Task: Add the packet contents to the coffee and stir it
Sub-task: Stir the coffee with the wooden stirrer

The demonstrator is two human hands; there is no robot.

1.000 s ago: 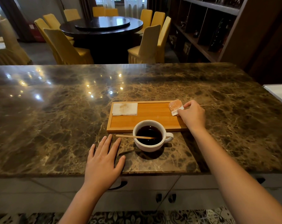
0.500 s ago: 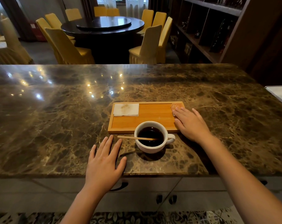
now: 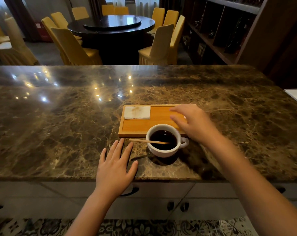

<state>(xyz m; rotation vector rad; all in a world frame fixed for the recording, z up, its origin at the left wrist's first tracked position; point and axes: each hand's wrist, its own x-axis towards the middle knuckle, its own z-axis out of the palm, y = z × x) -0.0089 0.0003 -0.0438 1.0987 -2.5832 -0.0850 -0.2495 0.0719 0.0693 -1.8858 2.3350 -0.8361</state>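
White round cup of black coffee (image 3: pixel 164 141) on dark marble bench (image 3: pixel 59 125), thin wooden stirrer (image 3: pixel 148 141) across rim; right hand (image 3: pixel 194 123) spread at 1 o'clock over wooden tray (image 3: pixel 144 125); left hand (image 3: pixel 116 165) flat, fingers spread, at 8 o'clock; packet hidden

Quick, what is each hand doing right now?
Left hand: open, flat on the counter, holding nothing.
Right hand: open, over the tray, holding nothing.
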